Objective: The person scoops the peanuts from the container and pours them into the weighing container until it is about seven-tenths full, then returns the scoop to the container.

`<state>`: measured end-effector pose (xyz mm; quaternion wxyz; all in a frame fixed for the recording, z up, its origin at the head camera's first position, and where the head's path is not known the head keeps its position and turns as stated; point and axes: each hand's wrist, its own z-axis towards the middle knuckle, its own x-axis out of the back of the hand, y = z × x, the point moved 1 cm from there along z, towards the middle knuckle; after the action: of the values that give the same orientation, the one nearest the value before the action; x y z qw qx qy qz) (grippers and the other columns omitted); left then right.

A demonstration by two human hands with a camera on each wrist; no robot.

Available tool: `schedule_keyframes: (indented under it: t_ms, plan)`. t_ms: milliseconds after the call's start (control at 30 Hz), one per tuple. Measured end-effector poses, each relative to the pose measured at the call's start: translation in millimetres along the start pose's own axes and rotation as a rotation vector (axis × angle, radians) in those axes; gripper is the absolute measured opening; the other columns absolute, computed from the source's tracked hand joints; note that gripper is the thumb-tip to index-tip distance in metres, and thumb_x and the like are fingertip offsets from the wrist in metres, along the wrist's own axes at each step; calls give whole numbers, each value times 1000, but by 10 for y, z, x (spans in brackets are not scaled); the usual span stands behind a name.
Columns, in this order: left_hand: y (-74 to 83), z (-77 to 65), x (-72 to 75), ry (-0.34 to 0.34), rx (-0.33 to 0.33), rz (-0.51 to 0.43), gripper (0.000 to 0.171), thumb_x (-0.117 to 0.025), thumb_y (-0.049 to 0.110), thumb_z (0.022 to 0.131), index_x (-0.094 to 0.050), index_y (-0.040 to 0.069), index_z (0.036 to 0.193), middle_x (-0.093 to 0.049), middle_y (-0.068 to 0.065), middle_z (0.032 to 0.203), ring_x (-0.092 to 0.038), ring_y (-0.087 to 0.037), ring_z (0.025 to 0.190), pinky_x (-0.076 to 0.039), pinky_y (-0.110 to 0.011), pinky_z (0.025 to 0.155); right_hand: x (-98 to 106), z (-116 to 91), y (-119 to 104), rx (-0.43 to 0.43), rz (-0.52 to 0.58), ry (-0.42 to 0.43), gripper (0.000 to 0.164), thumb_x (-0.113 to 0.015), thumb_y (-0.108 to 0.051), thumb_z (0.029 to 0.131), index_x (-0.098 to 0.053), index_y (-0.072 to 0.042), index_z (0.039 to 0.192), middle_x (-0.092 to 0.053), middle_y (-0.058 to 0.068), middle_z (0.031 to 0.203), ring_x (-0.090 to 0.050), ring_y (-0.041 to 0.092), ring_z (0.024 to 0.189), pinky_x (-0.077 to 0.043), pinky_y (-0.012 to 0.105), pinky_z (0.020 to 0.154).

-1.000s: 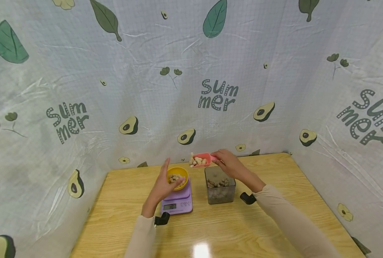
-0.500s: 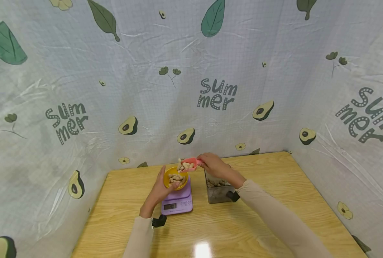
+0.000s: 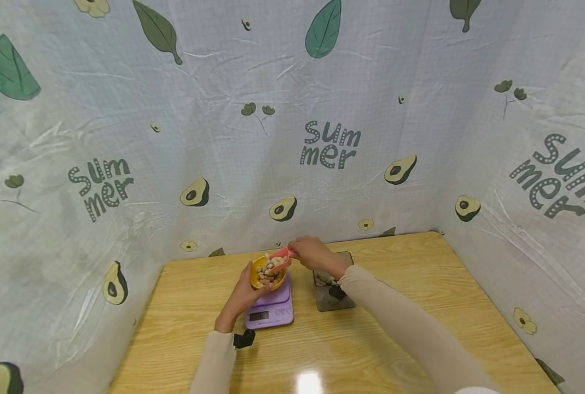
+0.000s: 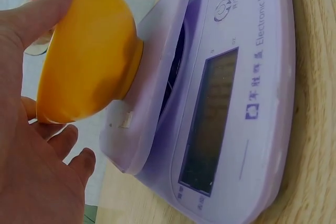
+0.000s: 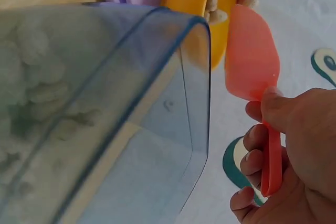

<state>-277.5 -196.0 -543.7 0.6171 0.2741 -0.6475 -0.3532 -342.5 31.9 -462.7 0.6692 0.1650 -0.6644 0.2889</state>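
A yellow bowl [image 4: 92, 56] with peanuts [image 3: 264, 278] in it sits on the plate of a purple electronic scale [image 3: 278, 317]. My left hand [image 3: 241, 295] holds the bowl from the left, thumb at the near rim and fingers round the far side. In my right hand [image 3: 314, 254] is the handle of a pink scoop [image 5: 253, 59]. The scoop is tilted over the bowl's right side, and peanuts lie at its lip, close over those in the bowl. The scale's display [image 4: 210, 124] is dark, its reading illegible.
A clear grey plastic container [image 3: 336, 302] with peanuts stands right of the scale, partly under my right forearm. The wooden table [image 3: 213, 284] meets a printed white sheet [image 3: 233, 164] at the back and sides.
My right hand has carried the loaded scoop leftward from above the container to the bowl and tilted it downward. My left hand has closed in around the bowl.
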Motion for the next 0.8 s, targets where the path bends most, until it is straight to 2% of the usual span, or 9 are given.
schedule_keyframes:
  t_ms: [133,233,333,433,500,633,800]
  plan:
    - [-1,1,-1,-10,20,-6,104,-73,38,87,-8,-3,156,-14,-29,161,-25,-48,145,-24,-60,118,18,76,-82,6,-156,-35,20,-56,-27,100,-66,-20,116,-68,1,108,-62,21,104,-50,41,89]
    - [-4,4,2,-6,19,-5,105,-74,39,86,-8,-4,156,-14,-29,161,-24,-48,146,-24,-60,118,103,103,-182,53,-315,-38,21,-61,-22,98,-68,-22,117,-69,1,110,-61,20,106,-50,40,90]
    - [-14,6,4,0,3,1,104,-75,38,86,-10,-6,155,-15,-31,160,-25,-49,145,-25,-60,117,220,108,-278,118,-439,5,22,-63,-21,96,-70,-23,117,-69,0,110,-61,19,105,-50,38,90]
    - [-19,14,2,-1,3,-9,104,-74,38,86,-9,-5,155,-15,-30,160,-26,-49,145,-26,-60,117,336,92,-327,154,-511,62,20,-64,-24,96,-72,-24,114,-70,-1,106,-62,19,102,-49,36,87]
    - [-19,21,3,-1,9,-16,105,-74,39,86,-9,-4,156,-15,-30,160,-27,-49,144,-26,-61,117,397,73,-323,155,-524,92,18,-65,-24,95,-72,-24,112,-70,-1,104,-62,19,100,-49,36,85]
    - [-26,32,4,-1,11,-16,105,-74,39,86,-8,-4,156,-14,-30,160,-27,-50,144,-26,-62,116,446,20,-220,118,-473,91,18,-66,-23,94,-71,-22,111,-69,-1,105,-61,19,102,-49,37,87]
    - [-49,25,5,4,9,-1,105,-73,40,87,-5,-1,157,-10,-28,162,-23,-49,146,-24,-61,117,421,-96,-10,95,-238,118,19,-59,-28,99,-69,-17,110,-68,3,100,-62,22,95,-50,41,83]
